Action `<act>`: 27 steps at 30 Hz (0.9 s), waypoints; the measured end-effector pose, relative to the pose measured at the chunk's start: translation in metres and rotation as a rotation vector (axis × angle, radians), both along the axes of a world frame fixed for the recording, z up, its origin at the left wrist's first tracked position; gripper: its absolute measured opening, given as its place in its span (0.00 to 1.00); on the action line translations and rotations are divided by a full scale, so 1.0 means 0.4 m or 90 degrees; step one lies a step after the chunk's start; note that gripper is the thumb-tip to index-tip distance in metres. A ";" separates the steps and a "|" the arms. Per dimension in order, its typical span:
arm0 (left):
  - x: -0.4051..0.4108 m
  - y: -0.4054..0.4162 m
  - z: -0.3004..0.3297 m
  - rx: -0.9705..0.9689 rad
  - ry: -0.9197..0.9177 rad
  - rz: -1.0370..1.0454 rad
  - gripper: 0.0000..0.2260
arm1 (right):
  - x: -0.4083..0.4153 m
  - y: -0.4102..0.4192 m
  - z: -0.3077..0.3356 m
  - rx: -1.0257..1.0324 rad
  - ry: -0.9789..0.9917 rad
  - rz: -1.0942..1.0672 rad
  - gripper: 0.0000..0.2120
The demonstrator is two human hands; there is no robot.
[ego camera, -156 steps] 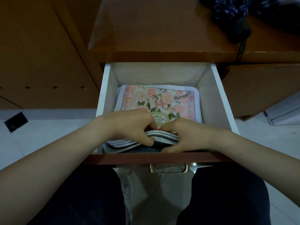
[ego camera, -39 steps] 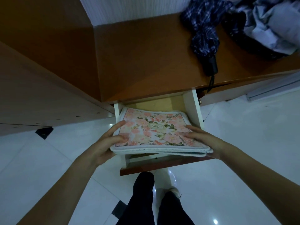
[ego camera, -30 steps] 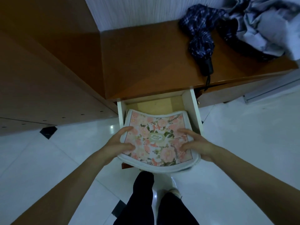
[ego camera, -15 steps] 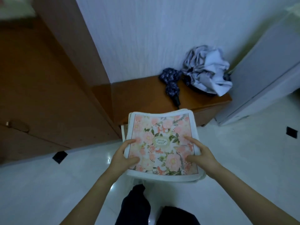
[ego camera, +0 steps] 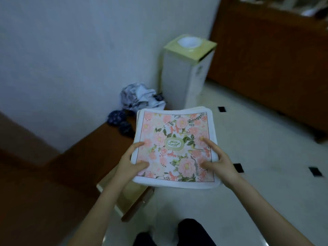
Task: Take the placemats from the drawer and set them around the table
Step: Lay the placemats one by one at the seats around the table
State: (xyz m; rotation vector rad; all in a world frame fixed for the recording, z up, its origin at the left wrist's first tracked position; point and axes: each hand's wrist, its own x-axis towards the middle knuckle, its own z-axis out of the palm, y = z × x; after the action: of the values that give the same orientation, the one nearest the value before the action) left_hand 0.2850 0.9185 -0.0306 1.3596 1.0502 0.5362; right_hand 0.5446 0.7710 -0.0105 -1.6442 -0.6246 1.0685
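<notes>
A stack of placemats (ego camera: 174, 139), white-edged with a pink floral print and a gold oval label on top, is held flat in front of me. My left hand (ego camera: 130, 163) grips its left edge, thumb on top. My right hand (ego camera: 219, 161) grips the right edge with thumb and forefinger spread over the print. Below the stack the drawer (ego camera: 124, 196) stands pulled out, its pale inside partly hidden by my left arm.
A low brown cabinet (ego camera: 85, 153) runs along the white wall and carries a dark folded umbrella (ego camera: 120, 123) and a crumpled grey cloth (ego camera: 140, 96). A white water dispenser (ego camera: 186, 68) stands in the corner. Dark wooden furniture (ego camera: 269, 59) lies to the right, across white tiled floor (ego camera: 257, 142).
The stack has been lifted out of the drawer and raised in both hands. My view has swung to the right, bringing the water dispenser and the wooden furniture into sight.
</notes>
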 end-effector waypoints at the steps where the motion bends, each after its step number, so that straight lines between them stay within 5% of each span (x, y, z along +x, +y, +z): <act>1: 0.014 0.012 0.015 0.007 -0.004 -0.044 0.27 | -0.011 -0.034 0.017 0.000 0.001 -0.043 0.36; 12: 0.237 -0.089 0.123 0.081 -0.017 -0.507 0.37 | -0.245 -0.459 0.104 0.022 -0.049 -0.517 0.40; 27: 0.167 -0.925 0.166 0.043 -0.053 -1.051 0.37 | -0.928 -1.175 0.109 0.027 -0.035 -1.068 0.41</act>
State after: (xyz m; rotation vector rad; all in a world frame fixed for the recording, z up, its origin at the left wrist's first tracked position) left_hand 0.3516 0.5486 0.0357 1.7363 -0.3615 -0.6127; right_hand 0.1733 0.3012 0.0333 -1.4613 0.7059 -0.2426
